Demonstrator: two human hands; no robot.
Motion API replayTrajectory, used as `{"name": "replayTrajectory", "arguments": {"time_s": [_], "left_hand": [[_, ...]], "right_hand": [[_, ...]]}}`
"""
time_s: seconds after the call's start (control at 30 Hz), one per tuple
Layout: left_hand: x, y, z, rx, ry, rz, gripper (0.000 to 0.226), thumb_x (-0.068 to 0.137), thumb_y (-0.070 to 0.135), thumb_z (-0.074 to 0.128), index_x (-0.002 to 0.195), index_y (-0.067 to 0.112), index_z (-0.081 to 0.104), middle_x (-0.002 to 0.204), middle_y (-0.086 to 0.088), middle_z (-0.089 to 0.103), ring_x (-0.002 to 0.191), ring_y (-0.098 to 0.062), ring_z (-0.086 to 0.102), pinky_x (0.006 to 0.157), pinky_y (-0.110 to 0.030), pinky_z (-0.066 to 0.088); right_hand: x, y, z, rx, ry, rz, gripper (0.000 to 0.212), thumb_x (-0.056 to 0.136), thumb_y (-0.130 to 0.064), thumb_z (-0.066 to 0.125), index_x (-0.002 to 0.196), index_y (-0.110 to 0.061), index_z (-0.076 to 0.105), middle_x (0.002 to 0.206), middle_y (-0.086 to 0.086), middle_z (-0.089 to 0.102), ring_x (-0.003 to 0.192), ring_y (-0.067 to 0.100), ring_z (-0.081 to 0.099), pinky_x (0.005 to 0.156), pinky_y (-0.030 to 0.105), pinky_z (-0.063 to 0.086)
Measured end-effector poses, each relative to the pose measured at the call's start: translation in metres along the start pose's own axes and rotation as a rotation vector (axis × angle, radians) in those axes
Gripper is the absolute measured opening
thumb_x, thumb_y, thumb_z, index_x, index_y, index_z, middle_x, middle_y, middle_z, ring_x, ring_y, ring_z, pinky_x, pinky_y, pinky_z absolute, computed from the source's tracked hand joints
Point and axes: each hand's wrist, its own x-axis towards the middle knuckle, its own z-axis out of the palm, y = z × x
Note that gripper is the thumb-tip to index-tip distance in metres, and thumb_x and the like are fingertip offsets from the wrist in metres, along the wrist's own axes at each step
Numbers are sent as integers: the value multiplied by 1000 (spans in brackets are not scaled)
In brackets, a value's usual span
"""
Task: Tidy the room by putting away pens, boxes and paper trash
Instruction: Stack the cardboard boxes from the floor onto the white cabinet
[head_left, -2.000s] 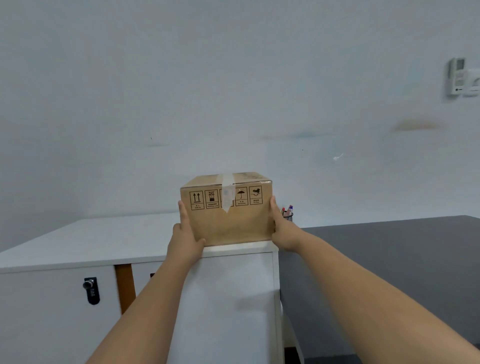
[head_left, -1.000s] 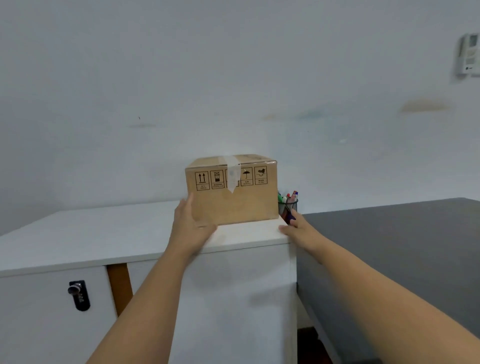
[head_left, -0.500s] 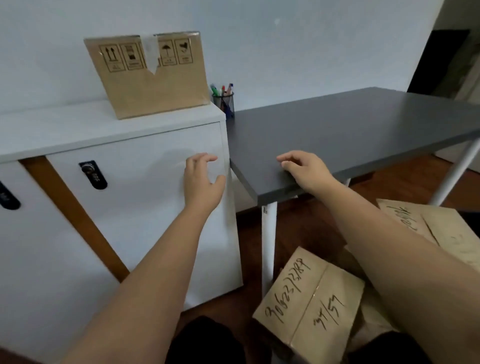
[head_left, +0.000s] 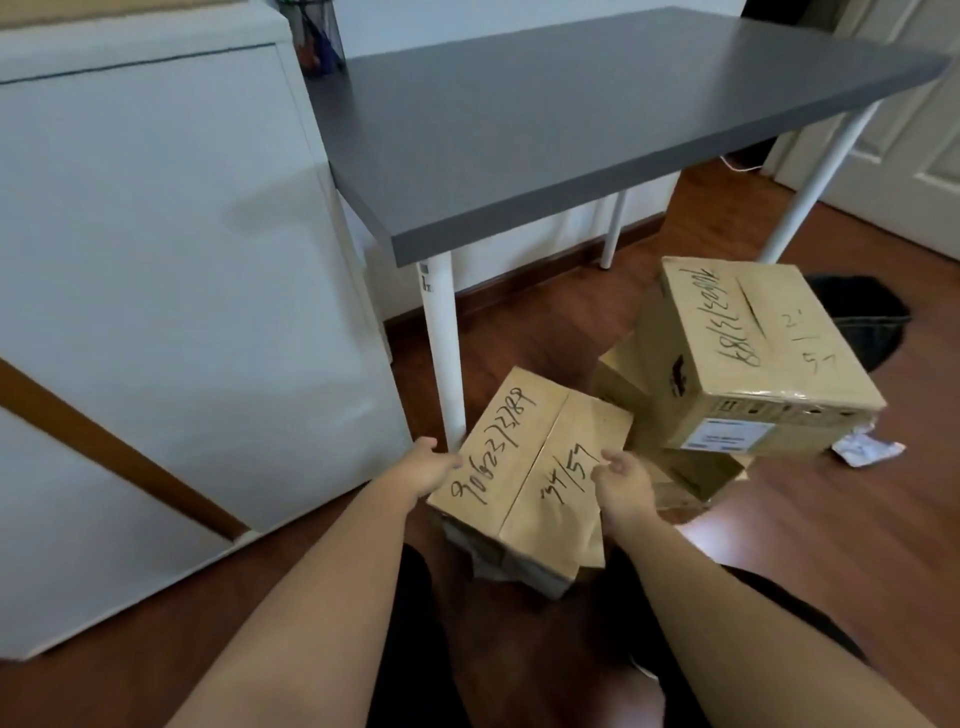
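Note:
A cardboard box with handwritten numbers on its top lies on the wooden floor in front of me. My left hand presses against its left edge with curled fingers. My right hand closes over the top at its right edge. To the right, a second cardboard box sits tilted on a lower box. A crumpled paper scrap lies on the floor beside them. A mesh pen holder with pens stands at the grey desk's back left corner.
The white cabinet fills the left side. The grey desk stands over the boxes, its white leg just behind the near box. A black waste bin sits on the floor at right, with a white door beyond.
My view dropped from the cabinet top to the floor. Both hands left the box on the cabinet, lowered past the desk edge and came onto the numbered box.

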Motion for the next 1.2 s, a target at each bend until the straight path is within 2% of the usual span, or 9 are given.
{"name": "replayTrajectory", "arguments": {"time_s": [0.07, 0.2, 0.33, 0.5, 0.63, 0.73, 0.87, 1.1, 1.2], "left_hand": [[8, -19, 13, 43, -40, -47, 78, 92, 33, 61, 155, 9, 20, 158, -7, 31, 140, -25, 38, 107, -32, 33], [15, -49, 30, 60, -80, -62, 70, 68, 45, 68, 130, 16, 54, 137, -2, 58, 114, -16, 57, 101, -31, 44], [11, -52, 35, -77, -20, -104, 76, 81, 41, 70, 144, 12, 40, 144, -5, 46, 125, -24, 49, 103, -34, 39], [-15, 2, 19, -36, 109, 207, 67, 78, 50, 59, 138, 22, 52, 130, 0, 50, 105, -15, 56, 93, -40, 50], [-72, 83, 13, -24, 95, 517, 76, 78, 53, 62, 147, 34, 37, 143, 10, 44, 123, -11, 51, 102, -42, 46], [-112, 121, 10, 9, 85, 684, 70, 80, 52, 59, 146, 38, 40, 142, 15, 46, 128, -9, 47, 106, -46, 42], [-173, 152, 7, -21, 70, 873, 65, 84, 46, 59, 146, 36, 42, 137, 11, 46, 126, -10, 48, 106, -46, 43], [-274, 176, -19, -227, -17, 1146, 69, 82, 37, 63, 146, 36, 39, 140, 9, 48, 124, -10, 55, 99, -36, 51], [-306, 174, -35, -347, -46, 1178, 76, 75, 41, 68, 145, 34, 41, 140, 13, 50, 126, -13, 55, 103, -40, 49]], "right_hand": [[-6, 35, 7, 99, 29, 65, 37, 88, -17, 53, 124, -23, 54, 126, 1, 56, 116, 25, 55, 96, 40, 49], [-23, 76, 25, 324, -51, 284, 28, 94, -10, 50, 122, -14, 49, 122, 10, 60, 103, 27, 57, 77, 35, 48], [-35, 82, 41, 478, -200, 481, 42, 94, -31, 55, 132, -15, 52, 126, 11, 62, 114, 30, 59, 97, 38, 46], [-48, 37, 31, 526, -5, 401, 41, 81, -25, 62, 119, -9, 58, 111, 14, 66, 99, 33, 62, 82, 37, 50], [-80, -4, -15, 757, 20, 308, 17, 87, -26, 57, 98, -12, 58, 94, 11, 66, 84, 27, 62, 68, 34, 47], [-112, -25, -51, 836, 9, 184, 21, 90, -25, 53, 104, -9, 58, 96, 10, 65, 92, 26, 60, 83, 37, 45], [-152, -55, -102, 899, -4, 65, 19, 93, -18, 47, 109, -11, 54, 91, 12, 63, 76, 27, 61, 59, 33, 45], [-221, -124, -167, 875, 220, -325, 32, 90, -12, 51, 119, -25, 52, 105, 5, 63, 89, 24, 62, 63, 36, 45], [-261, -152, -187, 852, 250, -524, 53, 93, -11, 52, 140, -32, 40, 102, -8, 59, 86, 17, 62, 63, 35, 50]]}}
